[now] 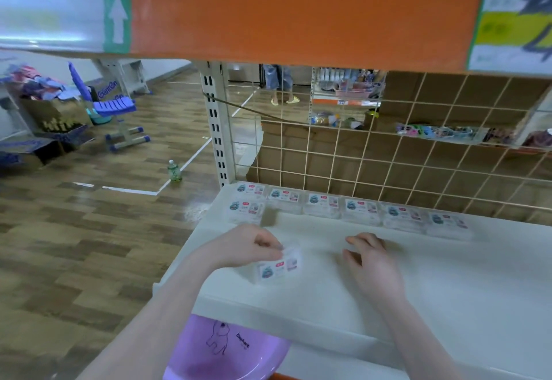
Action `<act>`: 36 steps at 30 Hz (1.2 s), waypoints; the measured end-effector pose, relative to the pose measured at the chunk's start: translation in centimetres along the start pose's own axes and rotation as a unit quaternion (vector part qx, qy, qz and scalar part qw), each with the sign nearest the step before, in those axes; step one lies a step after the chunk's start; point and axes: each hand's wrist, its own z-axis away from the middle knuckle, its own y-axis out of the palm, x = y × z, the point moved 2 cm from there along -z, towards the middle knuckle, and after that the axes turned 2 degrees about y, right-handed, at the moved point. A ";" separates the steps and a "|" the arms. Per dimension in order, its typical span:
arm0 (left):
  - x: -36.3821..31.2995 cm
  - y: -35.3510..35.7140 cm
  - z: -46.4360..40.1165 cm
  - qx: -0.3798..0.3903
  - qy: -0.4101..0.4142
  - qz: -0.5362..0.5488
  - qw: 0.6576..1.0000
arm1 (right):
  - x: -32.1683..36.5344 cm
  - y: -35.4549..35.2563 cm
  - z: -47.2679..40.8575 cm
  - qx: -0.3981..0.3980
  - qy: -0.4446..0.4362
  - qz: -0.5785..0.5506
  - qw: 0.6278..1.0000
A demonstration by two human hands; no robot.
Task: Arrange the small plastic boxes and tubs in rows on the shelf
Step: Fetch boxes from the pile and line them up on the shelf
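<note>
A small plastic box (277,267) sits near the front of the white shelf (448,275), pinched by the left hand (248,245). Behind, one back row (352,207) is laid and a second holds one box; much remains. The right hand (370,260) hovers empty, fingers (355,240) loosely curled.

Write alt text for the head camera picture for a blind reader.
A person's left hand holds a small clear plastic box over a white shelf, the right hand open beside it. Matching boxes line the wire-grid back.
</note>
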 end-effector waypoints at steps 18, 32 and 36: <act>1.1 2.0 -1.5 -0.086 -0.006 -0.208 0.974 | 0.2 0.0 0.2 -0.019 -0.006 0.004 1.000; -0.7 2.4 -2.9 -0.060 0.039 -0.272 0.960 | 1.2 0.0 0.6 -0.047 -0.048 0.105 0.992; -0.8 2.4 -3.5 -0.060 0.048 -0.279 0.957 | 1.6 -0.3 0.9 -0.057 -0.049 0.107 0.991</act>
